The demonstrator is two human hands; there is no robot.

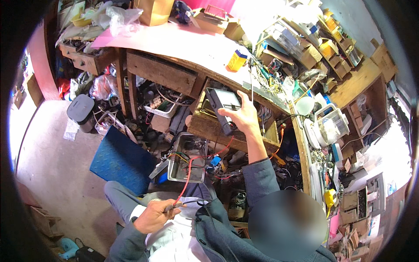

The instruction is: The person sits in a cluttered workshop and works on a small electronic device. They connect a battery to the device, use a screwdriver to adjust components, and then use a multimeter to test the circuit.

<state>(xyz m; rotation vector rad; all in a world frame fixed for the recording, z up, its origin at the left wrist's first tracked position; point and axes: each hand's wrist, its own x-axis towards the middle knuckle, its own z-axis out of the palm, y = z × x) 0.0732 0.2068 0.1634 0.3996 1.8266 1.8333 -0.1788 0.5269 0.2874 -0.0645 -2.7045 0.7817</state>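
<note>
My right hand [243, 114] reaches forward and grips a dark, box-shaped multimeter [216, 102] with a pale window, thumb across its face. It is held over an open wooden drawer [209, 126] under the bench. Close to my lap, my left hand [157, 215] is closed on test leads [189, 174]. A red lead rises from it toward the lower end of the meter; a dark lead runs off to the right. The tips in the fingers are mostly hidden. Between the hands and a little left sits a metal tray [173, 168] with wires in it.
A blue textured board [120, 159] leans left of my knees, near a dark bin [81, 109]. The pink-topped bench [174, 41] carries a yellow and blue box [237, 60]. Tools and wires crowd its right side, by a clear plastic container [331, 124]. Clutter fills the floor beneath.
</note>
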